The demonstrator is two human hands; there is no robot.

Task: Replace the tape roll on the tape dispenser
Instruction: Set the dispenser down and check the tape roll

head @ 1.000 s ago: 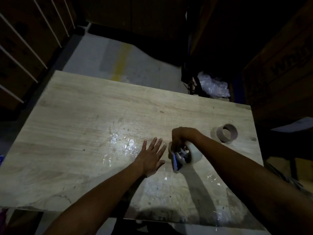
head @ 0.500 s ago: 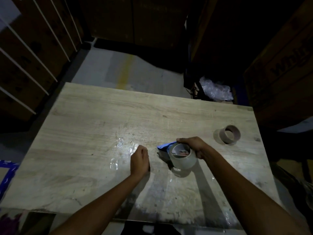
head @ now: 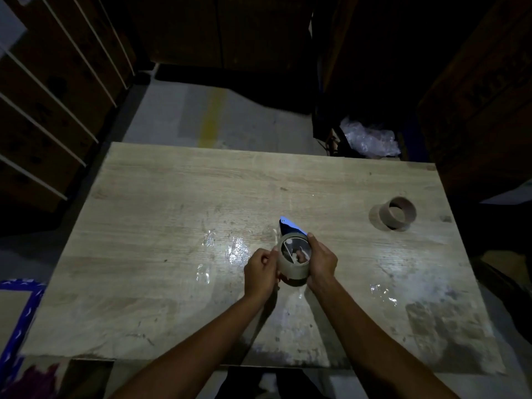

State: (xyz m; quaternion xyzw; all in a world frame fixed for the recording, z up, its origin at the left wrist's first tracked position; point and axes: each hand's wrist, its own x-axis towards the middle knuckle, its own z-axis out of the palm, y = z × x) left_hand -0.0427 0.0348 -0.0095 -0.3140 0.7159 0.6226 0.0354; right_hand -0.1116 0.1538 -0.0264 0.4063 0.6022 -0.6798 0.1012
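Note:
A clear tape roll (head: 293, 267) sits on a blue tape dispenser (head: 289, 226), held just above the middle of the wooden table (head: 161, 226). My right hand (head: 321, 262) grips the roll's right side. My left hand (head: 259, 269) pinches at the roll's left edge with thumb and fingers together. The dispenser's blue tip pokes out behind the roll; its handle is hidden by my hands. An empty brown cardboard core (head: 397, 213) stands on the table at the far right.
Shiny scraps of clear tape (head: 237, 249) stick to the table left of my hands, and another scrap (head: 383, 292) lies to the right. Dark cartons surround the table. A crumpled plastic bag (head: 368, 139) lies beyond its far edge.
My left hand left the table, closed and came up to the roll's left edge. My right hand turned the dispenser so the roll's open core faces up.

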